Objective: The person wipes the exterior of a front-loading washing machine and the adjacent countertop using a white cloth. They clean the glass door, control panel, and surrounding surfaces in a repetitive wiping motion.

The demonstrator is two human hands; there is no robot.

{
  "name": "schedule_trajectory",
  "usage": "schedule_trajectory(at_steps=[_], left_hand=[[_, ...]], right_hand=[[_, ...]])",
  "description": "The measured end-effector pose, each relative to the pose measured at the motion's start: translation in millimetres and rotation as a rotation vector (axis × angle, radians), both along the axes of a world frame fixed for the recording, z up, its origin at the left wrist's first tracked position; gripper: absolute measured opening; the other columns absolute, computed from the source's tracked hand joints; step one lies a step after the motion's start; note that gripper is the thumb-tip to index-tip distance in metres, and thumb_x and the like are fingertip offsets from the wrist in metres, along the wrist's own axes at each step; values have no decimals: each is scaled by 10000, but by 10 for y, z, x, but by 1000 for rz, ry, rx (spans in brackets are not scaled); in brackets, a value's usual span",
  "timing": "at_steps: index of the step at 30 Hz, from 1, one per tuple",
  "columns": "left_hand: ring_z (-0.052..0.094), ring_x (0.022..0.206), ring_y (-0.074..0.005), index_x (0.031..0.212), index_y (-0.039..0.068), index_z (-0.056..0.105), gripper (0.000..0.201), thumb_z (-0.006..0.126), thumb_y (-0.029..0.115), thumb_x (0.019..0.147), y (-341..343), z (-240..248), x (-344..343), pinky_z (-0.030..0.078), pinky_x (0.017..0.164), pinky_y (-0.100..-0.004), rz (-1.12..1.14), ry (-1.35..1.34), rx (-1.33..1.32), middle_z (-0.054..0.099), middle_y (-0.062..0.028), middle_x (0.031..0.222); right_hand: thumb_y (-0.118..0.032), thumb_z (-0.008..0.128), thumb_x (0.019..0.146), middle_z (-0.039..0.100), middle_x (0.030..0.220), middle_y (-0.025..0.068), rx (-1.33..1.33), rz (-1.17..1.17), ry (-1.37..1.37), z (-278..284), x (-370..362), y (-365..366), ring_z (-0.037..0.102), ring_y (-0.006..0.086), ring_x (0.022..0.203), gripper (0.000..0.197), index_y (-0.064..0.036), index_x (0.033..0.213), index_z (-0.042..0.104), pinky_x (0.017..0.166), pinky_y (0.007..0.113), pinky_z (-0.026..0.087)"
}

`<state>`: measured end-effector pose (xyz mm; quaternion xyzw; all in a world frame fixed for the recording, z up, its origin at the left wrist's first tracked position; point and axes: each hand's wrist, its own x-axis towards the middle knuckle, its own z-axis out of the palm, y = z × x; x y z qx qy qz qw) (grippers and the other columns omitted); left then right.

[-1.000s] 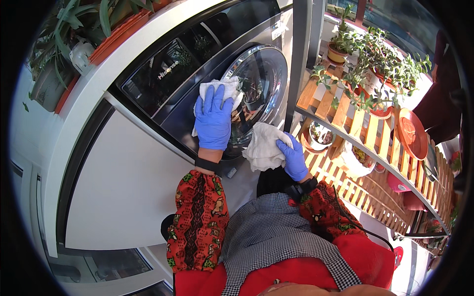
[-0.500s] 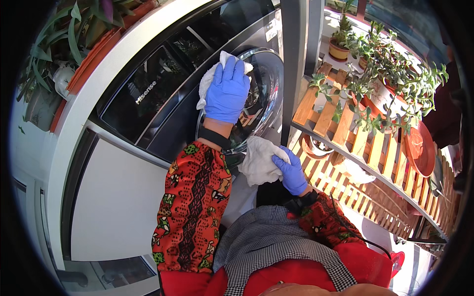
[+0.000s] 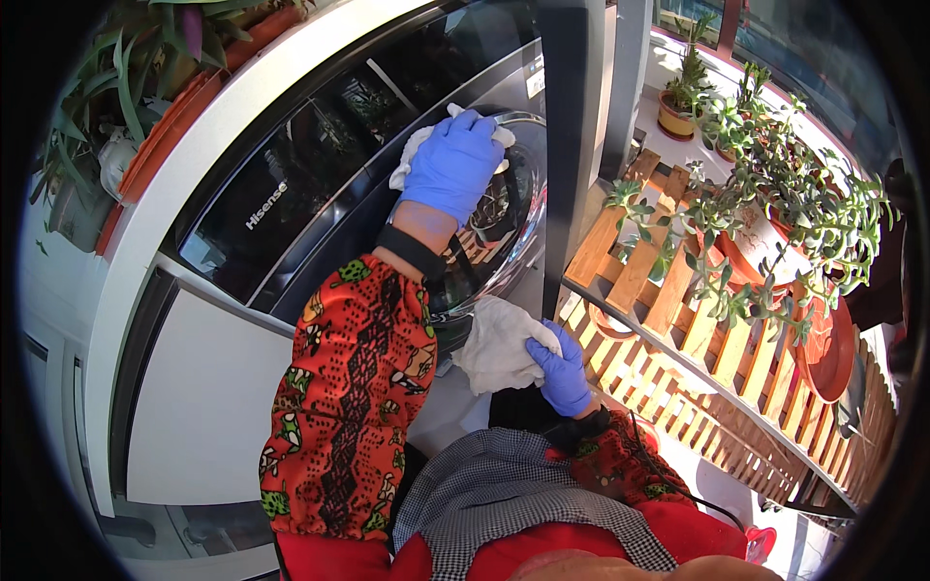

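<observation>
My left hand [image 3: 451, 167], in a blue glove, presses a crumpled white cloth [image 3: 411, 161] against the upper rim of the round glass door [image 3: 513, 228] of a dark front-loading washing machine [image 3: 300, 261]. The fingers lie over the cloth, whose edges stick out on both sides. My right hand [image 3: 562, 373], also gloved in blue, grips a second white cloth [image 3: 499, 347] by its right side. That cloth hangs bunched below the door, apart from the machine. Both forearms wear red patterned sleeves.
A dark upright post [image 3: 570, 126] stands right beside the door. To the right, a slatted wooden shelf [image 3: 712, 329] bears potted succulents [image 3: 765, 213] and a tilted red-brown saucer [image 3: 826, 349]. Plants in a long orange planter [image 3: 174, 131] stand at the upper left, by a white cabinet panel [image 3: 208, 397].
My left hand and its cloth have moved slightly along the door's rim, the hand turning a little to the right. The view has shifted; my right hand still holds its cloth.
</observation>
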<state>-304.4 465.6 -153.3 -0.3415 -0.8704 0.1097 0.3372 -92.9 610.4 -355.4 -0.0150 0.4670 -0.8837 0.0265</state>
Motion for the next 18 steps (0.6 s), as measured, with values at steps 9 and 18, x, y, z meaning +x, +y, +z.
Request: schedule_trajectory(at_steps=[9, 18], left_hand=[[559, 1211, -276, 947, 108, 684, 139, 642, 155, 823, -341, -96, 451, 492, 964, -424, -21, 119, -30, 613, -45, 1259], [582, 1179, -234, 978, 121, 691, 175, 621, 125, 819, -24, -16, -33, 511, 938, -360, 21, -53, 24, 630, -43, 1184]], right_hand=[[-61, 675, 945, 632, 1000, -16, -105, -69, -131, 16, 42, 91, 591, 78, 935, 210, -41, 1151, 641, 821, 245, 491], [-37, 644, 962, 644, 1053, -6, -202, 12, 11, -53, 16, 87, 601, 86, 980, 212, -38, 1174, 631, 856, 252, 496]])
